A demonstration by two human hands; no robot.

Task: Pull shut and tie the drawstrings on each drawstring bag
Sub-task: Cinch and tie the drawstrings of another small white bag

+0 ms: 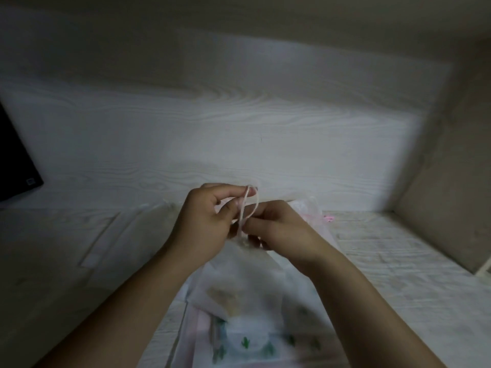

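Pinching the pale pink drawstring (249, 205) — left hand (204, 221) and right hand (281, 229) above the sheer bag (239, 282); no readable writing.

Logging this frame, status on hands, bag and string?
Left hand and right hand both pinch the pink drawstring, loop raised. White bag gathered at the neck below, knot not yet tight. Nothing in the way.

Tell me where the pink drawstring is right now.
In the head view the pink drawstring is at centre frame, looped up between the left hand and right hand, which both pinch it just above the gathered mouth of the white bag.
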